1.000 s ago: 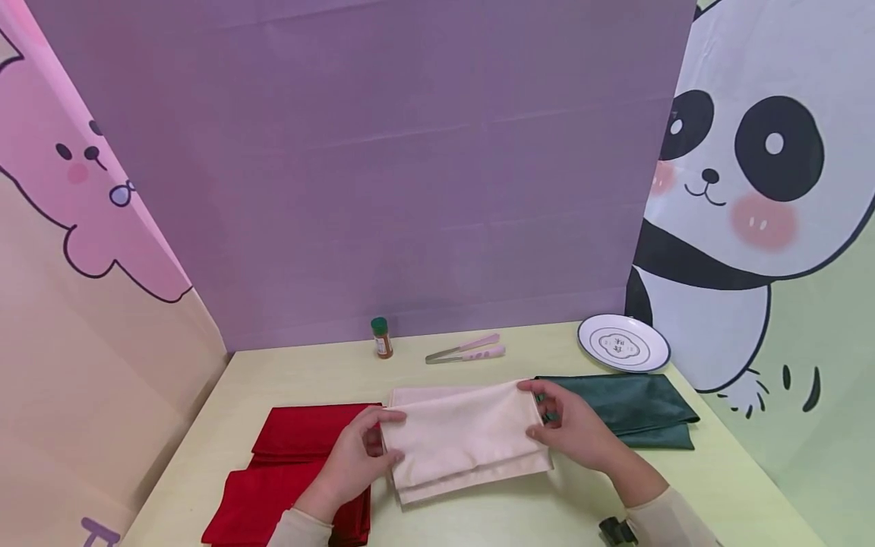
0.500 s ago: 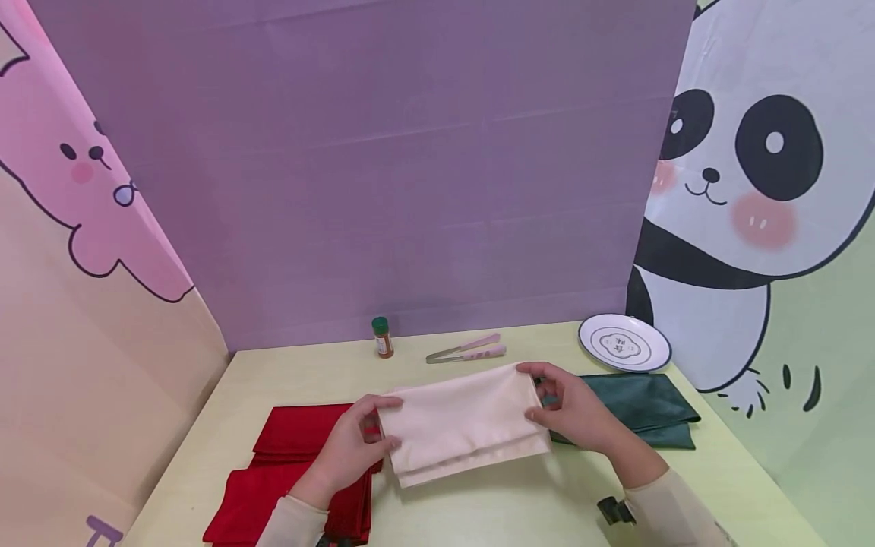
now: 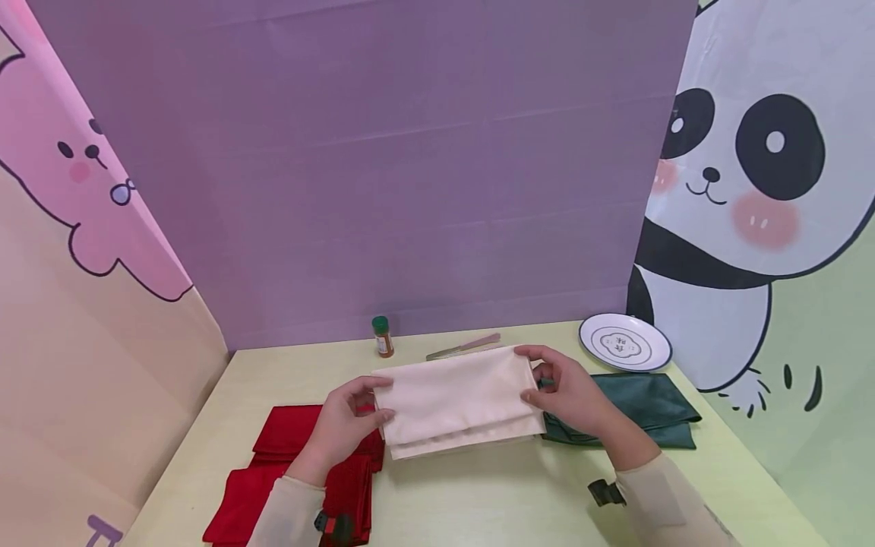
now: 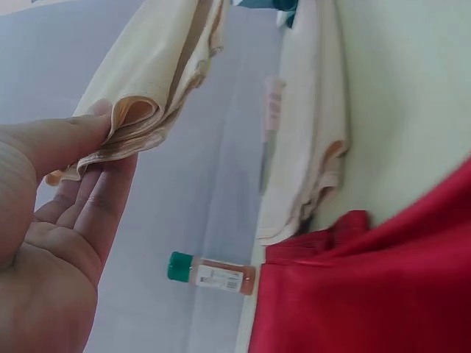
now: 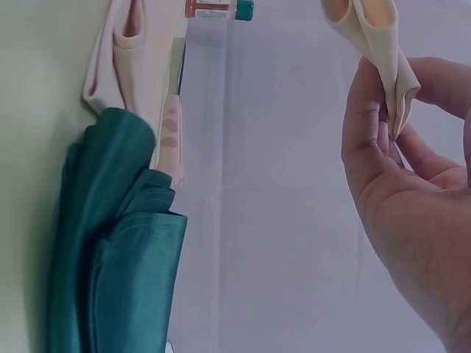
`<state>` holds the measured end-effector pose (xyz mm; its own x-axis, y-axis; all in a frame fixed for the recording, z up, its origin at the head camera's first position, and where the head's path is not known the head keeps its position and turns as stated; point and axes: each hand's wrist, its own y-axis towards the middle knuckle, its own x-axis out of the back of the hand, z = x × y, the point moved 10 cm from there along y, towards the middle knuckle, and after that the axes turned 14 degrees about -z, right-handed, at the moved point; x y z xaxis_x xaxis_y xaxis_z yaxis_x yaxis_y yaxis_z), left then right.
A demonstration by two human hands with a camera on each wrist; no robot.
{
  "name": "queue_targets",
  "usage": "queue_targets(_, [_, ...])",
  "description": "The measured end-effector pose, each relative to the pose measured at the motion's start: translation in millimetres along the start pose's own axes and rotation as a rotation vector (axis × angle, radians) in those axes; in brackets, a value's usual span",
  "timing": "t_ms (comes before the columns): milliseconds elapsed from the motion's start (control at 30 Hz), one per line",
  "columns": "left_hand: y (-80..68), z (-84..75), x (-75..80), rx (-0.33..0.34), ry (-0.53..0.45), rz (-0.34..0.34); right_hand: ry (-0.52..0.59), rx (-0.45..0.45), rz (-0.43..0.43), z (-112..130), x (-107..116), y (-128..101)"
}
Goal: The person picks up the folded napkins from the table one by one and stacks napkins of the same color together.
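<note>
You pinched the cream cloth (image 3: 454,399) at both ends, left hand (image 3: 345,425) and right hand (image 3: 570,395) keeping its folds taut (lower layers rested on the surface (image 3: 478,494)).

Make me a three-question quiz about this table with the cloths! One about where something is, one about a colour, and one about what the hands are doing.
1. Where does the plate stand?
A. far right of the table
B. on the red cloth
C. beside the spice jar

2. What colour is the cloth under the left hand?
A. blue
B. red
C. yellow

3. How is the cream cloth held?
A. crumpled in one fist
B. lying untouched
C. pinched at both ends

Answers: 1 A, it sits behind the green cloth. 2 B, the red cloth lies there. 3 C, the left hand and right hand each pinch an upper corner.
</note>
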<state>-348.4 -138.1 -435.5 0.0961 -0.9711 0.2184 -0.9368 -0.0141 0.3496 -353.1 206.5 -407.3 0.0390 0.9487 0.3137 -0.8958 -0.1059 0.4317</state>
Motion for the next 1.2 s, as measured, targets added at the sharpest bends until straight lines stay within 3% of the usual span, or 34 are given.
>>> queue_targets(333, [17.2,-12.1,3.4,-0.041,-0.041,0.023,0.030,-0.019,-0.032,0,0,15])
queue_targets(600, [22.7,-22.2,9.8,-0.015,-0.062,0.058,0.045,-0.006,-0.036,5,-2,21])
queue_targets(800, [29.9,-31.4,12.8,-0.073,-0.027,0.064,0.084,0.006,-0.052,9,0,25])
queue_targets(1200, [34.0,-33.0,6.4,-0.093,0.060,0.060,0.098,-0.026,-0.067,3,1,27])
